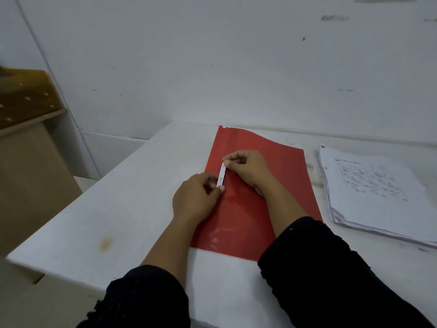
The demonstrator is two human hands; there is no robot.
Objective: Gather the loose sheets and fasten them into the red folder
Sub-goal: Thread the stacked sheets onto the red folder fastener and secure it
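The red folder (246,216) lies flat on the white table (106,216), its spine side to the left. A thin white fastener strip (221,175) runs along that spine side. My left hand (196,200) pinches the strip's near end. Pinching the far end is my right hand (248,169), which rests on the red cover. A stack of printed white sheets (376,192) sits to the right of the folder, apart from it, top page showing a diagram.
The table's left edge drops off to a brown cardboard box (30,185) and a wooden shelf (26,107). The white wall (236,67) stands right behind the table. Both of my sleeves are black.
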